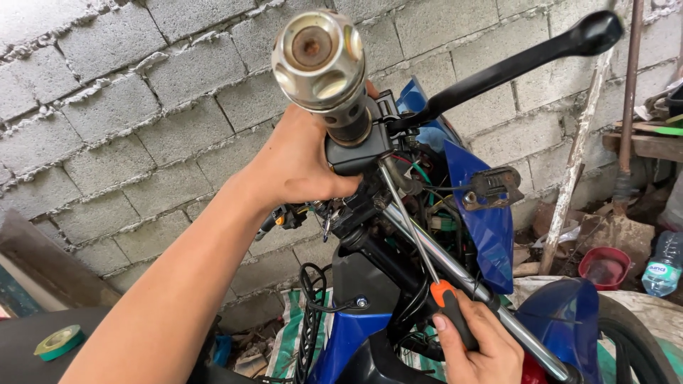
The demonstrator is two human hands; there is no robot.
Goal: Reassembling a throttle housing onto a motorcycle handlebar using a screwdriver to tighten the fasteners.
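- At the handlebar of a blue motorcycle, seen from the head camera, both hands are at work against a grey block wall.
- The left hand is clamped around the black switch housing just below the metal bar-end weight, seemingly to keep the housing from turning.
- The right hand is closed on the orange-and-black handle of a screwdriver, low and to the right of the housing; the thin shaft runs up and left so its tip meets the underside of the housing, though the exact contact is hidden.
- The black brake lever sticks out up and to the right of the housing, free of both hands.
- Behind the housing, the blue front fairing is open, with loose coloured wires showing.
- Far below and left of the housing, a roll of green tape lies on a dark surface.
- To the right of the fairing, a red bowl and a clear plastic bottle sit on the ground among rubble.
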